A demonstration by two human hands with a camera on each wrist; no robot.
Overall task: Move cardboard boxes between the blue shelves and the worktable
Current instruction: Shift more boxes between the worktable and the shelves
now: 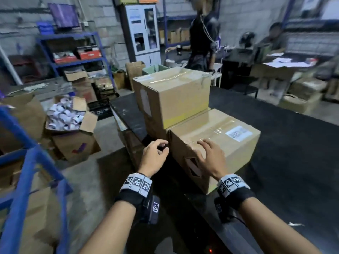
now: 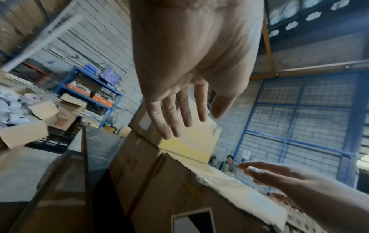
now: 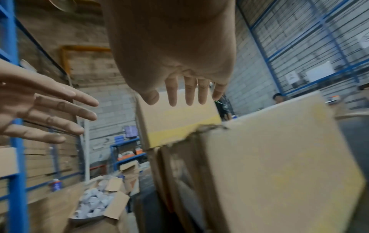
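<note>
Two taped cardboard boxes stand on the black worktable (image 1: 286, 143). The near box (image 1: 229, 143) carries a white label and has a cut handle hole facing me. Behind it, touching, stands the taller far box (image 1: 176, 94). My left hand (image 1: 157, 149) hovers by the near box's left corner and holds nothing; the left wrist view shows its fingers (image 2: 175, 113) straight. My right hand (image 1: 209, 151) is spread over the near box's top front corner; contact is unclear. Its fingers (image 3: 189, 93) are straight in the right wrist view, above the near box (image 3: 269, 157).
A blue shelf frame (image 1: 31, 162) holding cardboard boxes stands close on my left. An open carton of white items (image 1: 67, 116) sits on the floor beyond it. One person (image 1: 201, 37) stands behind the table; another sits at a desk (image 1: 275, 37). A far blue shelf (image 1: 73, 52) lines the wall.
</note>
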